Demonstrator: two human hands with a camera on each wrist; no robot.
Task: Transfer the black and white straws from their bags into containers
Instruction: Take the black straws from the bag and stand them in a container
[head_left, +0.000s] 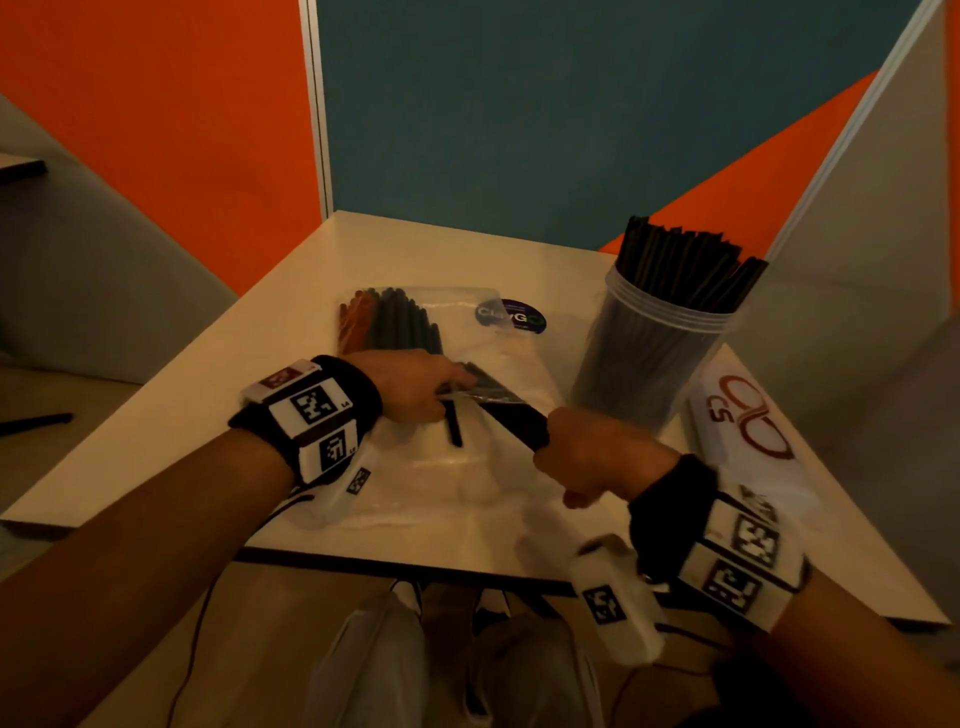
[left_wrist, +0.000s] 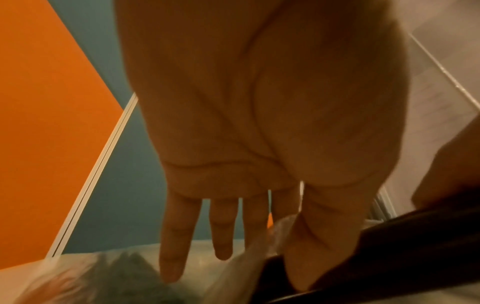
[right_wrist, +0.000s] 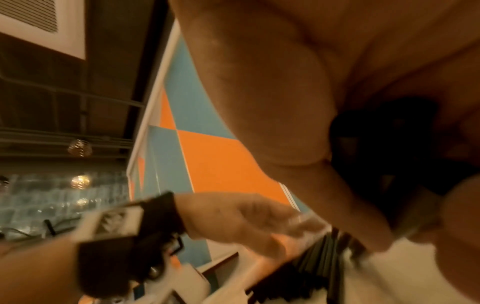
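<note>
A clear plastic bag (head_left: 467, 467) lies flat on the white table (head_left: 182, 426), with black straws (head_left: 405, 322) and a few orange ones (head_left: 353, 322) in its far end. My left hand (head_left: 447, 387) pinches the bag's mouth between thumb and forefinger, the other fingers straight (left_wrist: 221, 236). My right hand (head_left: 566, 457) grips a bundle of black straws (head_left: 511, 415) that reaches partly into the bag mouth. The same bundle is dark in my fist (right_wrist: 384, 144). One loose black straw (head_left: 454, 426) lies beside it. A clear tub (head_left: 639, 353) at the right holds many black straws (head_left: 685, 260) upright.
A white box with a red logo (head_left: 748, 421) lies right of the tub, near the table's right edge. A dark round sticker (head_left: 511, 316) sits on the bag's far end. Orange and teal partition walls close the table's far side. A black straw (head_left: 36, 423) lies on the floor at left.
</note>
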